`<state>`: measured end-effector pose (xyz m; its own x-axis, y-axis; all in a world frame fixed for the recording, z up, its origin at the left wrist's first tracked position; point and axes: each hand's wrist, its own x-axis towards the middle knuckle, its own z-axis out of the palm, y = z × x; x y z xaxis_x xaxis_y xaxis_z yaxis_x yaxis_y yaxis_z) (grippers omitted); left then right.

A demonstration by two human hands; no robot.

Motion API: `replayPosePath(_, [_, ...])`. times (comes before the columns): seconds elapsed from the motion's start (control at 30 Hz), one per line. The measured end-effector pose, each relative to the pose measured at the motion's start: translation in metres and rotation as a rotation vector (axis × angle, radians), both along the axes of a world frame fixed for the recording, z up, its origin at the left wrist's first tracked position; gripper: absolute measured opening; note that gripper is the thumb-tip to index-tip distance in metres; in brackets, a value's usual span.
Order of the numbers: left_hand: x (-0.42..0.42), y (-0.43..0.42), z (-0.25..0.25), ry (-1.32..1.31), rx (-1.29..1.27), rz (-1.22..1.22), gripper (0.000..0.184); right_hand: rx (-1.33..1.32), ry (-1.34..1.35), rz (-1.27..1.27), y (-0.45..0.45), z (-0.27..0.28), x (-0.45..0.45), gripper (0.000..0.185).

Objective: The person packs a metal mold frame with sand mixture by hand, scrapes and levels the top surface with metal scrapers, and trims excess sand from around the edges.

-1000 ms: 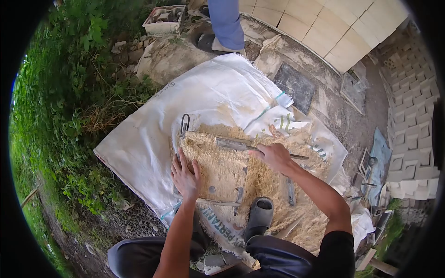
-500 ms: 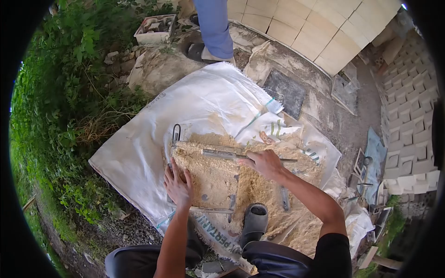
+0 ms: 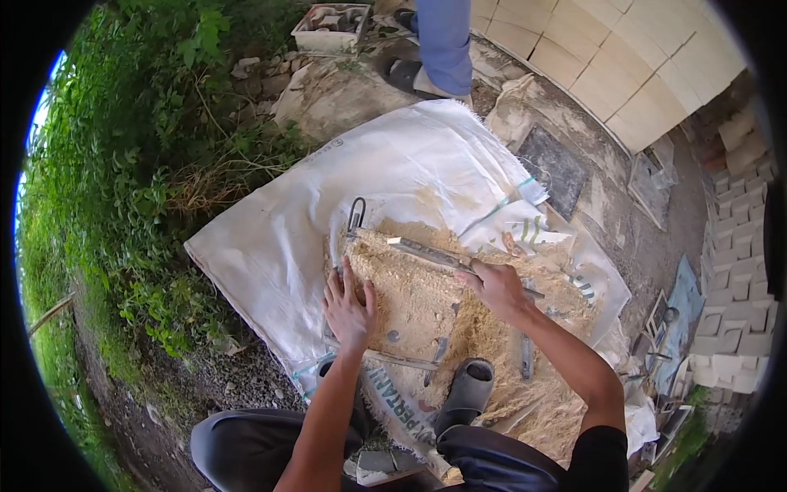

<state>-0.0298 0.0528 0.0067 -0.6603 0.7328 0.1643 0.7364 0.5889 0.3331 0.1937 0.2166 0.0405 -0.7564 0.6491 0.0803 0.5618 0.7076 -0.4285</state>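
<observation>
My right hand (image 3: 498, 289) is closed round a long flat metal bar (image 3: 430, 253), which lies slantwise over the far part of a frame filled with pale crumbly material (image 3: 410, 287). Fingers apart, my left hand (image 3: 350, 312) rests at the frame's left side. A metal loop (image 3: 357, 215) sticks up at the frame's far left corner, and a metal rod (image 3: 402, 359) runs along its near edge. To the right, another metal strip (image 3: 526, 356) lies in the loose material. All of it is on a white woven sack (image 3: 279, 213).
Another person's leg (image 3: 445, 45) stands beyond the sack, near a box of rubble (image 3: 330, 29). Plants (image 3: 139, 189) grow at the left. A dark slab (image 3: 551, 170), stacked tiles (image 3: 607, 57) and pale blocks (image 3: 738, 287) are at the right. My shoe (image 3: 467, 394) touches the sack's near side.
The view has shifted, so the scene sits further right. Still in my right hand, the bar now slants more steeply down to the right. My left hand stays at the frame's left side.
</observation>
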Motion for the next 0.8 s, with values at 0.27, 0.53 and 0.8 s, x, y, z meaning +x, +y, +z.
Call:
replayPosePath(0.27, [-0.002, -0.001, -0.001, 0.008, -0.01, -0.004, 0.064, -0.06, -0.271, 0.021, 0.008, 0.005, -0.01, 0.047])
replayPosePath(0.53, [-0.002, -0.001, 0.001, 0.021, -0.006, -0.001, 0.065, -0.015, 0.226, -0.058, -0.006, -0.004, -0.034, 0.048])
replayPosePath(0.8, [-0.005, -0.001, -0.002, 0.016, 0.0, 0.002, 0.064, 0.033, -0.046, 0.05, 0.002, 0.02, -0.044, 0.049])
